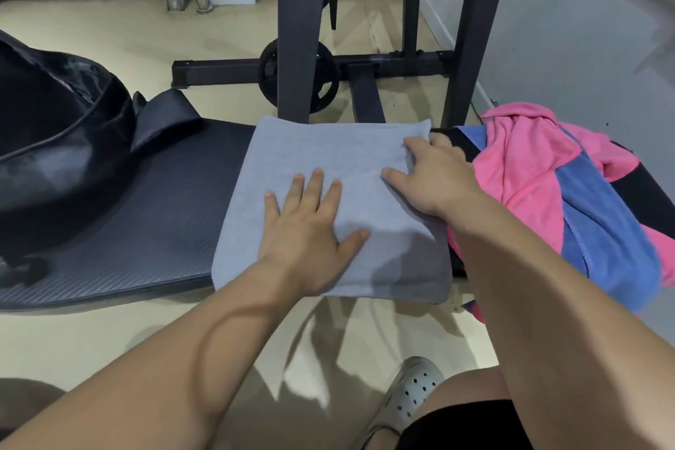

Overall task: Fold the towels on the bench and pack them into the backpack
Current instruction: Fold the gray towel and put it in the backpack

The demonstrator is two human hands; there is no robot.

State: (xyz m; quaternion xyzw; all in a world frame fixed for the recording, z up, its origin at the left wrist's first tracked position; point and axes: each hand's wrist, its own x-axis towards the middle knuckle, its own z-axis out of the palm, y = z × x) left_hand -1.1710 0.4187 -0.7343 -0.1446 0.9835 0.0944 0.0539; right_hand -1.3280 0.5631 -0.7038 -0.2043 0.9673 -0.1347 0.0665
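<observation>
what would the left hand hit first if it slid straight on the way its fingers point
Probably nothing on the grey towel: the left hand would pass its far edge toward the dark frame post, though depth is unclear.

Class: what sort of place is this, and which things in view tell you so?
Probably a home gym corner: a padded black bench, a weight plate resting against a dark metal rack frame, and pale flooring.

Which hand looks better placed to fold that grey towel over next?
Probably the right hand: its fingers curl at the grey towel edge, while the left hand lies flat, pinning it.
</observation>
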